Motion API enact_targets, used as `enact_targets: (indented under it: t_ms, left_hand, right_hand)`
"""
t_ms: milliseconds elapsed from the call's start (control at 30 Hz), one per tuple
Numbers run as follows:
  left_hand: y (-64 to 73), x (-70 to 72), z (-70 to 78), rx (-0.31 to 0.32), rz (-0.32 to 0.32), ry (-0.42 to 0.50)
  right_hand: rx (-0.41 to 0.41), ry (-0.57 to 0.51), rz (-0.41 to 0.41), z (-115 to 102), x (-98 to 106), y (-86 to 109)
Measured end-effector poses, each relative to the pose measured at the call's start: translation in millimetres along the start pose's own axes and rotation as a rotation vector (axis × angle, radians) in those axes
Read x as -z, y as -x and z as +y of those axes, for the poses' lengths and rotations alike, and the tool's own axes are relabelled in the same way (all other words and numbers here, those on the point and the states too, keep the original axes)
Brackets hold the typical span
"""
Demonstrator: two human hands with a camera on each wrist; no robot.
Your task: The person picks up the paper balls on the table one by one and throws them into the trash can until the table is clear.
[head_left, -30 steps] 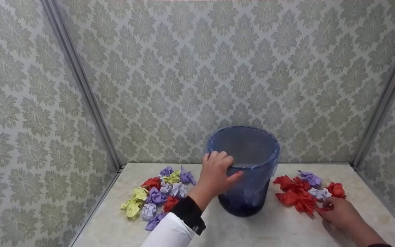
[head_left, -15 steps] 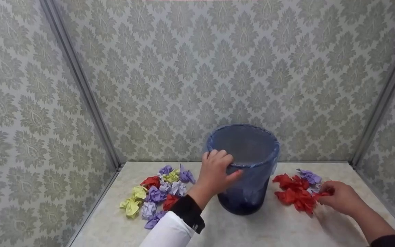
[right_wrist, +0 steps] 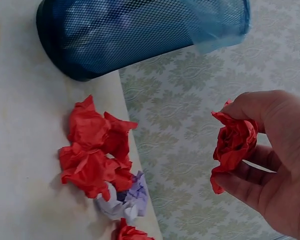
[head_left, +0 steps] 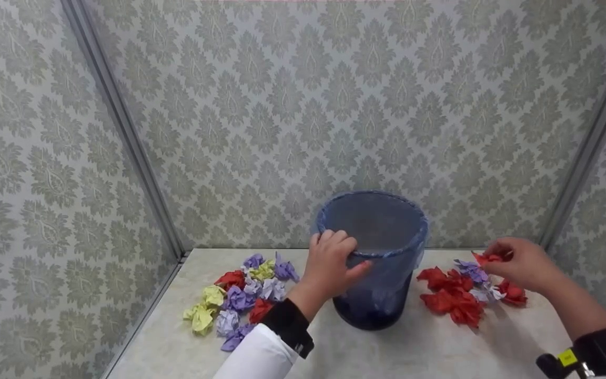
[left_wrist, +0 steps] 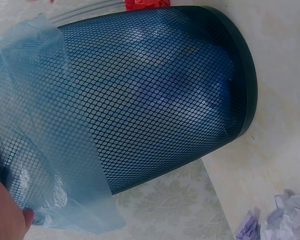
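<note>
Three patterned walls (head_left: 261,79) rise behind and beside both hands, and a pale counter (head_left: 355,352) spreads beneath them. A blue mesh bin (head_left: 371,310) stands upright on it between the hands, closer to the left one; shapes inside show through the mesh, too blurred to name. A thin blue bag (left_wrist: 75,200) lines it, folded over the rim. Left of the left hand (head_left: 334,263) lies a pile of crumpled paper (head_left: 240,300) in yellow, purple, white and red. Below the right hand (head_left: 521,266), and a little to its left, lies a smaller pile (head_left: 463,305) in red, purple and white. The hands are well apart: the left is clamped on the rim, fingers over it, thumb outside; the right, raised above the counter, pinches a red paper ball (right_wrist: 235,142) between thumb and fingers.
</note>
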State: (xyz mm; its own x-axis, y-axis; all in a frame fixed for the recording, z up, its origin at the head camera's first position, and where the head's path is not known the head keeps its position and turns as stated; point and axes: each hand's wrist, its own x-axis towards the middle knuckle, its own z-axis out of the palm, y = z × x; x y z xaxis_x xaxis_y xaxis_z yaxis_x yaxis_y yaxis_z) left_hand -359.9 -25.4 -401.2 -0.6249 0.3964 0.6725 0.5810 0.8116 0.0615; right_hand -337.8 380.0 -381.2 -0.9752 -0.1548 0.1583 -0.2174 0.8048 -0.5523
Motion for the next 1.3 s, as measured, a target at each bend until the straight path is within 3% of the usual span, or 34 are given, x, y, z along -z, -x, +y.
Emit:
enact_targets:
  t_ms: [333, 633, 1000, 1300]
  left_hand:
    - [-0.5, 0.6, -0.1, -0.012, 0.018, -0.006]
    - [-0.9, 0.0, -0.2, -0.014, 0.018, -0.017]
    - [-0.4, -0.5, -1.1, 0.002, -0.014, -0.010]
    - [-2.0, 1.1, 0.5, 0.011, -0.028, -0.019]
  right_hand:
    - [0.086, 0.002, 0.042, -53, 40, -16.7]
    - [0.170, 0.005, 0.036, -110, 53, -35.9]
    - [0.271, 0.000, -0.002, -174, 32, -66.6]
    - [0.294, 0.022, -0.017, -200, -5, -86.1]
